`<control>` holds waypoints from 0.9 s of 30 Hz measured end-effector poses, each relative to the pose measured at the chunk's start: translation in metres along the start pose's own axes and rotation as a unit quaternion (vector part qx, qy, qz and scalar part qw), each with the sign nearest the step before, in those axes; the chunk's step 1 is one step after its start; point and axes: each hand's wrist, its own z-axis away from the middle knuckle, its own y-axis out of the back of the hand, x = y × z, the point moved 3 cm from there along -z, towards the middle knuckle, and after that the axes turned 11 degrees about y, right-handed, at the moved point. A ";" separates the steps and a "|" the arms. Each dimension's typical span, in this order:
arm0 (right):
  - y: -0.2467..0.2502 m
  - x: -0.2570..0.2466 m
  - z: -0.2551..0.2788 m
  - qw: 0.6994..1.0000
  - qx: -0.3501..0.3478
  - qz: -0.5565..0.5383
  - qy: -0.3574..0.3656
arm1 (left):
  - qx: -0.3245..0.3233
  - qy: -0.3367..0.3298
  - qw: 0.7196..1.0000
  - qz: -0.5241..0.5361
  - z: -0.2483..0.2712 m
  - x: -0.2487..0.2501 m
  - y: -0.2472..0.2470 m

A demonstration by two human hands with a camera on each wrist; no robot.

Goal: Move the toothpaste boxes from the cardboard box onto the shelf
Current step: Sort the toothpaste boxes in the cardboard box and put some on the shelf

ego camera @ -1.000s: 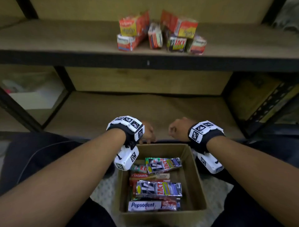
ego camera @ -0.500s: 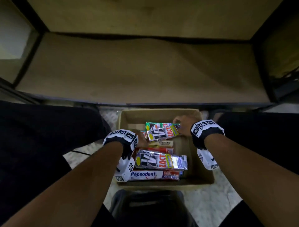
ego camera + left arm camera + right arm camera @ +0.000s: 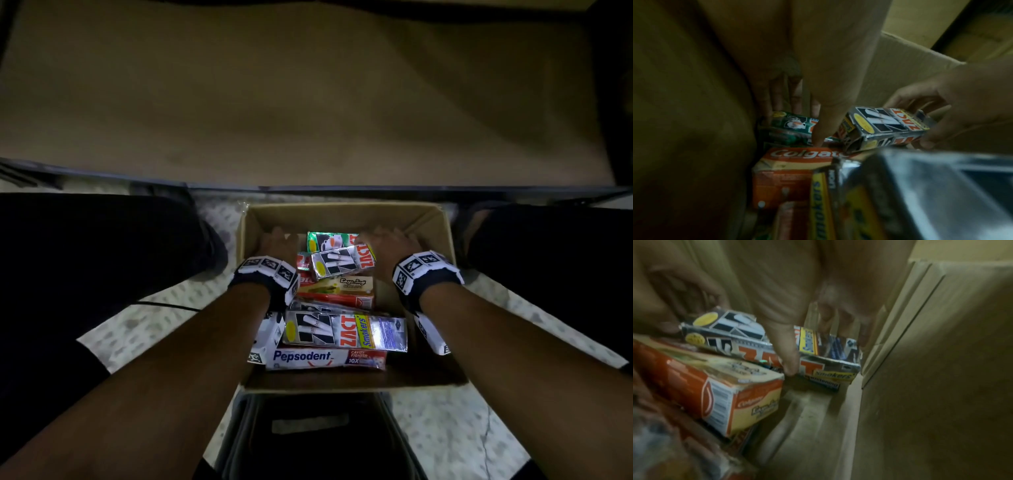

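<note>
Open brown cardboard box (image 3: 428, 219) on the floor, holding mixed toothpaste boxes. Right hand (image 3: 387, 246): grip closed round the right end of a small silver-and-black Zact toothpaste box (image 3: 342, 262), at the far end of the pile. Left hand (image 3: 277, 241): fingers straight, tips touching a green toothpaste box (image 3: 789, 128) beside it.

Both hands reach down into the cardboard box (image 3: 445, 236)

Bare forearms stretch forward side by side, a marker band on each wrist. The left hand (image 3: 275, 245), at the box's left wall, points its fingers (image 3: 774, 97) down onto a green toothpaste box (image 3: 789, 128). The right hand (image 3: 388, 246), at the box's right wall, curls thumb and fingers round a silver toothpaste box (image 3: 342, 262).
</note>
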 end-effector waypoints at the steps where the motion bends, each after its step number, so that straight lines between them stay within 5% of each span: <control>1: -0.001 0.000 0.000 1.000 0.004 0.000 0.003 | 0.009 -0.010 1.000 -0.009 0.000 0.001 0.002; 8: -0.004 0.007 -0.001 0.996 0.028 -0.073 -0.030 | 0.011 -0.058 0.993 -0.101 -0.005 0.004 0.008; 15: -0.010 0.020 0.012 0.983 0.043 -0.154 -0.094 | -0.015 -0.057 0.996 -0.059 -0.007 0.004 0.015; 27: -0.001 0.007 0.054 0.952 0.023 -0.271 -0.141 | 0.100 -0.092 0.975 -0.176 0.046 0.013 0.059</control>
